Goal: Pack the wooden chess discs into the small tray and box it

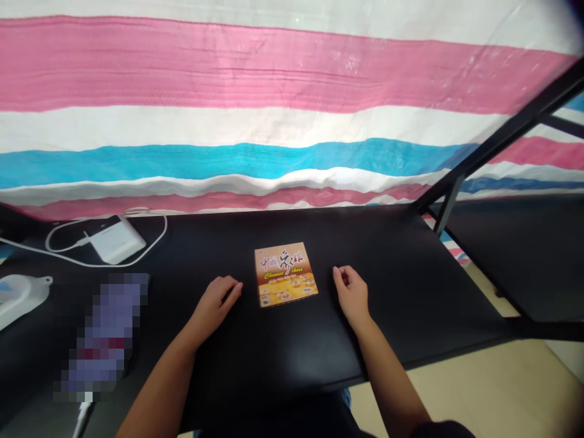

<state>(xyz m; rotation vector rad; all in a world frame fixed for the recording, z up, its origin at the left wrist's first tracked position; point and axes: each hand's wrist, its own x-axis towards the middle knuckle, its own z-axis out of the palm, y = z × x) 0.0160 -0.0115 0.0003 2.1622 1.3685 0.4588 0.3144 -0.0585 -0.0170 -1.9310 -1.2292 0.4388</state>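
A flat square Chinese chess box (pixel 286 277), orange and yellow with printed pieces on its cover, lies on the black table (pixel 283 359) between my hands. My left hand (pixel 218 302) rests on the tabletop to the left of the box, fingers loosely curled in with the thumb close to them. On the other side, my right hand (pixel 352 294) rests with its fingers curled into a loose fist. Both hands are apart from the box, and nothing shows in either of them.
At the left lie a white power bank (pixel 119 241) with a looping white cable, a pixelated phone-like object (pixel 107 328) with a plugged cable, and a white plastic device (pixel 22 295). A black metal frame (pixel 483 143) slants up at the right. Striped sheeting (pixel 274 73) hangs behind.
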